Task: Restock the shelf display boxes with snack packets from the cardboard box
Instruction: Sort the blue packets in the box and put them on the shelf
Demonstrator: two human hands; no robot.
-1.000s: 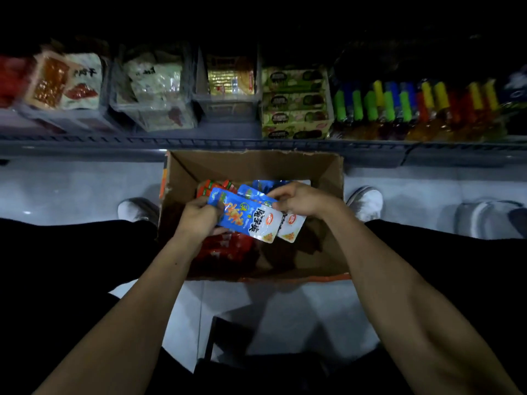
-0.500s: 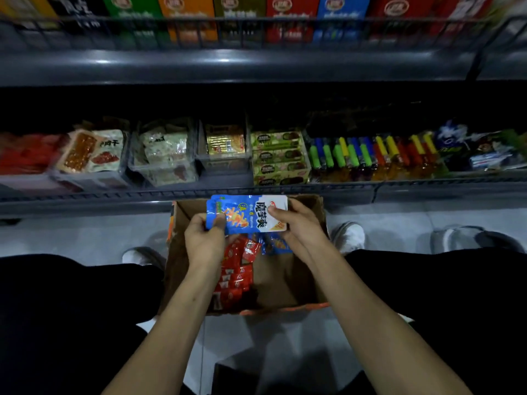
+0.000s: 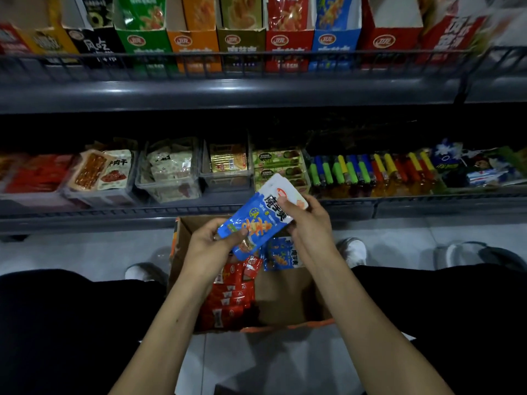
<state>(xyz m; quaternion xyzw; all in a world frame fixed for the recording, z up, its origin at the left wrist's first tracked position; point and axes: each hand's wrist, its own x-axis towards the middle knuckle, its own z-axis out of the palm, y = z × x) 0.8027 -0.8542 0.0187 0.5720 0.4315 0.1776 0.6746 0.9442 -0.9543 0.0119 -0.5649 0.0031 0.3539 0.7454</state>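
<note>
A small stack of blue snack packets (image 3: 258,220) is held above the open cardboard box (image 3: 288,297) on the floor. My left hand (image 3: 212,246) pinches the stack's lower left corner. My right hand (image 3: 309,220) grips its upper right end. The stack is tilted, its white end pointing up and right. Inside the box lie red packets (image 3: 231,295) on the left and a blue packet (image 3: 281,253) near the far side. A row of display boxes stands on the upper shelf, among them a blue display box (image 3: 333,41) with blue packets in it.
A wire rail (image 3: 256,57) fronts the upper shelf. The lower shelf holds clear bins of snacks (image 3: 171,172) and coloured lighters (image 3: 370,172). My shoes (image 3: 352,249) and dark trouser legs flank the box on the pale tiled floor.
Both hands lifted the blue packets out of the box and tilted them up to the right. My view rose, bringing the upper shelf's display boxes into sight.
</note>
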